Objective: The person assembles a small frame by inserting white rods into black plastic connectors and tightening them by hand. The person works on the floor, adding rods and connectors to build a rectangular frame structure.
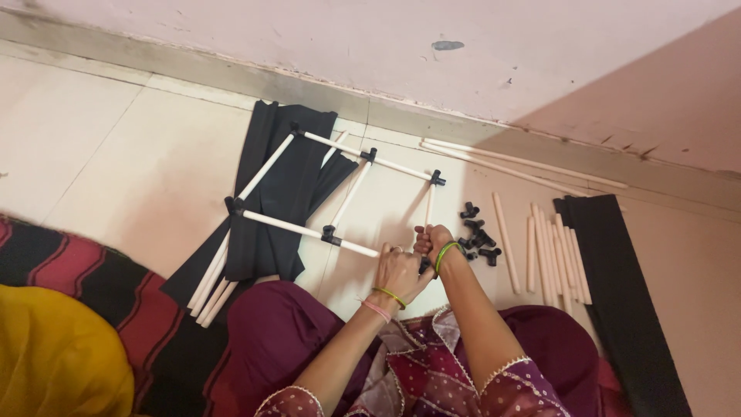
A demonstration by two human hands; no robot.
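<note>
Gripping the near end of a white rod (pixel 310 230) of the rod-and-connector frame (pixel 351 193), the left hand (pixel 397 272) is clenched beside the right hand (pixel 432 241), which closes around the frame's near right corner where a short upright rod (pixel 429 207) comes down. That frame lies flat on the tiled floor (pixel 131 154) over folded black fabric (pixel 282 193). Just right of the hands sits a heap of black connectors (pixel 478 235), then loose white rods (pixel 552 259) and another black fabric panel (pixel 625 293).

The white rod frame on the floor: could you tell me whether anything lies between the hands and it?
Nothing visible does. The left hand and right hand are already closed on the near right corner of the white rod frame; the loose black connectors lie beside it.
</note>
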